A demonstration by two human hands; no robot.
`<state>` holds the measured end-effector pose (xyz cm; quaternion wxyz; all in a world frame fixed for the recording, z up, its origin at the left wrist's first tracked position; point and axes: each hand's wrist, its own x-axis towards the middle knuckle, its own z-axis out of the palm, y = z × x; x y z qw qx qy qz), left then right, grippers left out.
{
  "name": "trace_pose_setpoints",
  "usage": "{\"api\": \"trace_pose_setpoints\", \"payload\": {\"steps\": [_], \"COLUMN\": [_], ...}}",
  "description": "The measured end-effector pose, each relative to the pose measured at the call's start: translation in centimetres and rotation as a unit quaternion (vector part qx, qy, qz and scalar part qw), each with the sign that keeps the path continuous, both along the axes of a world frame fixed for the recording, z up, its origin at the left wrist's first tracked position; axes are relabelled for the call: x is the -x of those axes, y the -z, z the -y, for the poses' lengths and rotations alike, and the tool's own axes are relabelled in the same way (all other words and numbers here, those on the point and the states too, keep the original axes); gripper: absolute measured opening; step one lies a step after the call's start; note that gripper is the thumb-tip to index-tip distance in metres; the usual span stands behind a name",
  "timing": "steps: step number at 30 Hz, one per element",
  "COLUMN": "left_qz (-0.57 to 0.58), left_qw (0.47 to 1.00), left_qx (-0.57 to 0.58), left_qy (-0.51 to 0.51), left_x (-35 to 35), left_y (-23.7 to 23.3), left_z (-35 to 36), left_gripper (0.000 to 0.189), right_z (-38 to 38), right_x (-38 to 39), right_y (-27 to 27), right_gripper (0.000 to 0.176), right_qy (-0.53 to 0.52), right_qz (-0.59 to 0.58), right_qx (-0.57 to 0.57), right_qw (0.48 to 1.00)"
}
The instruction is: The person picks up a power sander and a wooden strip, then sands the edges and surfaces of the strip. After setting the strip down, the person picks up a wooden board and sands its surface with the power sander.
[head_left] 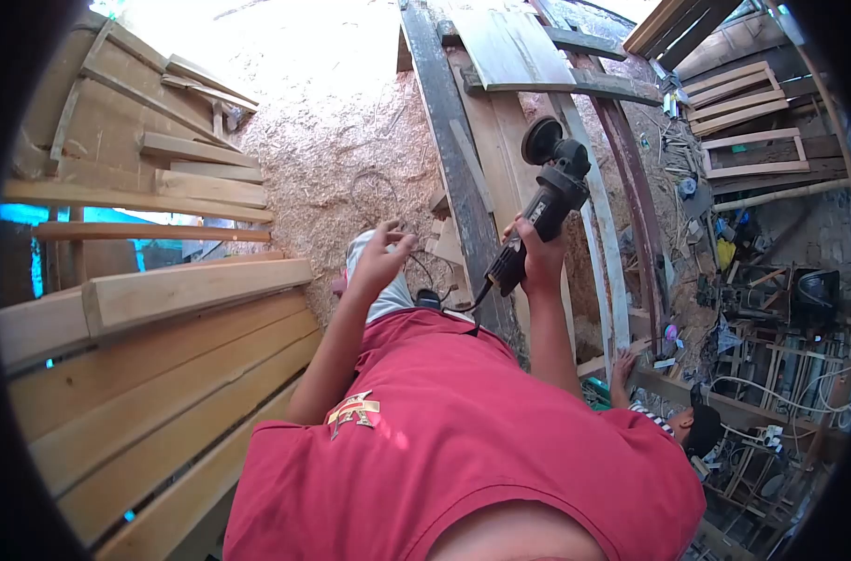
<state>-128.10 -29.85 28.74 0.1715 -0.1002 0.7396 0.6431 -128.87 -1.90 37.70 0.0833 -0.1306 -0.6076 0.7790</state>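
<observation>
A black angle grinder (554, 192) with a round disc (541, 140) at its far end is held up over the long boards. My right hand (540, 252) is wrapped round its body, and its dark cord hangs down toward my waist. My left hand (384, 257) is raised over the shavings-covered ground with its fingers partly curled and apart, and nothing shows in it. Beyond the grinder, a pale flat board (514, 51) lies across dark crossbars.
Long planks (444, 122) run away from me. Stacked lumber (192, 299) stands at the left. Another person (692, 428) is low at the right, one hand near a board's end. Wooden frames (757, 154) and clutter lie further right.
</observation>
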Motion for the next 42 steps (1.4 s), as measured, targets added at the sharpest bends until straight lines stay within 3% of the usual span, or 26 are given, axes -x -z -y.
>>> {"api": "trace_pose_setpoints", "payload": {"steps": [4,7,12,16,20,22,25,30,33,35,38,40,42], "left_qz": [0.022,0.025,0.052,0.038,-0.004,-0.054,-0.219,-0.311,-0.258,-0.260,-0.404,-0.499,-0.459], "left_qw": [0.998,0.998,0.998,0.990,0.933,0.901,0.855,0.823,0.831,0.831,0.774,0.714,0.703], "left_qx": [-0.022,-0.024,-0.031,0.120,0.273,0.309,0.256,0.260,0.295,0.269,0.288,0.292,0.308], "left_qy": [-0.048,-0.051,-0.026,0.058,0.235,0.298,0.394,0.397,0.394,0.410,0.393,0.396,0.448], "left_x": [6.9,13.5,24.9,32.7,39.8,41.9,43.8,43.8,44.9,46.1,45.6,45.9,46.3], "left_y": [2.0,3.6,5.8,7.9,10.9,13.2,15.5,18.5,20.4,24.3,29.7,30.1,30.5], "left_z": [6.3,10.9,17.0,19.4,15.1,10.8,4.9,-3.7,-9.4,-12.5,-15.2,-15.7,-16.0], "left_gripper": [0.049,0.044,0.045,0.052,0.049,0.043,0.034,0.030,0.033,0.045,0.041,0.041,0.041], "right_z": [3.9,5.7,9.7,12.2,13.4,13.4,13.8,10.4,7.8,6.0,4.3,3.0,1.6], "right_x": [4.6,8.5,15.2,19.3,20.9,20.3,20.4,20.1,19.6,19.8,19.2,18.1,16.6], "right_y": [0.5,3.4,5.6,4.7,3.8,5.3,6.3,7.3,10.2,11.7,13.7,14.4,15.8], "right_gripper": [0.029,0.032,0.028,0.027,0.026,0.025,0.024,0.027,0.027,0.027,0.029,0.030,0.031], "right_qy": [0.051,0.055,0.108,0.209,0.274,0.272,0.296,0.300,0.312,0.314,0.330,0.296,0.256], "right_qz": [-0.009,0.089,0.163,0.139,0.211,0.263,0.271,0.260,0.237,0.221,0.238,0.253,0.278], "right_qx": [0.084,0.170,0.011,-0.067,0.140,0.114,0.069,0.008,-0.010,0.013,0.008,0.004,-0.014], "right_qw": [0.995,0.980,0.981,0.966,0.928,0.918,0.913,0.918,0.920,0.923,0.914,0.921,0.926]}}
